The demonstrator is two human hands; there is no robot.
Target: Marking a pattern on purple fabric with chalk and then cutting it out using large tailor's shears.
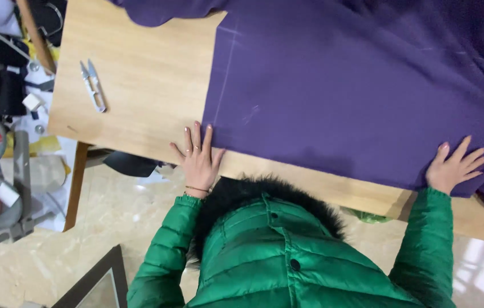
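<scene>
Wooden tabletop point(139, 85) fills most of the frame, pale and smooth, with marbled floor tiles point(31, 268) showing along the bottom. Our big sheet of dark purple fabric point(356, 85) covers the centre and right, faint chalk lines running near its left edge. We've got our left hand point(198, 155) flat and spread at the cloth's lower left corner, holding nothing, and our right hand point(454, 167) splayed wide on the lower right edge. Looks soft, light and floppy, probably slides easily on the wood, so pinching corners or edges seems best. Small silver thread snips point(92, 86) lie at upper left.
</scene>
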